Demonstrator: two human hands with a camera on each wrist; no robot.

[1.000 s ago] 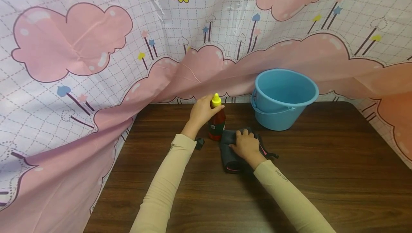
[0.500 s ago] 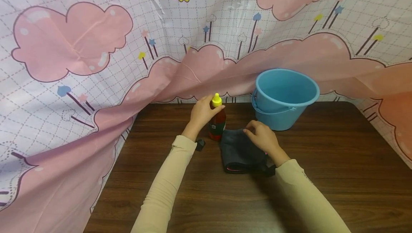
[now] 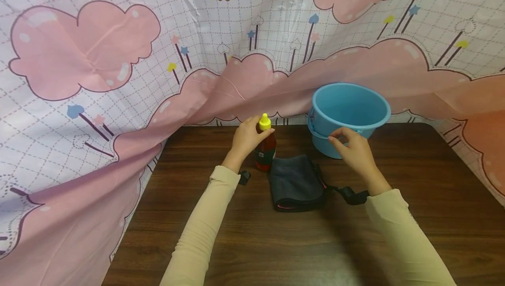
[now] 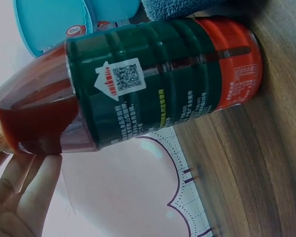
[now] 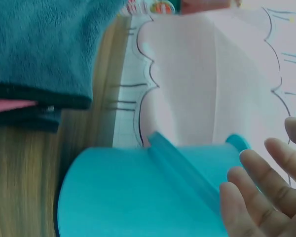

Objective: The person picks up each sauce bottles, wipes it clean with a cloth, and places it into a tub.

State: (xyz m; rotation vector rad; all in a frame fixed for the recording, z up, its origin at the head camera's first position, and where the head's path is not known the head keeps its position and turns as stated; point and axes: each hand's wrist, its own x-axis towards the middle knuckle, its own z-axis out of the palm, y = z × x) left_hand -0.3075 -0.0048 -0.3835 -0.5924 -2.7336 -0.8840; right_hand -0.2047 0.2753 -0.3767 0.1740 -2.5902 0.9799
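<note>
A red sauce bottle [image 3: 266,152] with a yellow nozzle cap stands upright on the dark wooden table. My left hand [image 3: 246,139] grips it round the neck, just below the cap. The left wrist view shows the bottle's green label [image 4: 153,89]. To the right of the bottle lies a folded dark grey towel [image 3: 296,178] with pink showing at its edge. My right hand [image 3: 357,152] is raised in front of a blue bucket [image 3: 323,123], its fingers [image 5: 266,177] loosely bent and holding nothing. Whether they touch the bucket, I cannot tell.
The bucket stands upright at the back of the table [image 3: 414,216], its handle hanging down over the front. A curtain [image 3: 252,84] printed with pink clouds hangs behind the table and along its left side. A black strap [image 3: 351,194] is at my right wrist.
My right hand has lifted off the towel and moved right and back, up to the bucket's front. The left hand and the sauce bottle have stayed in place.
</note>
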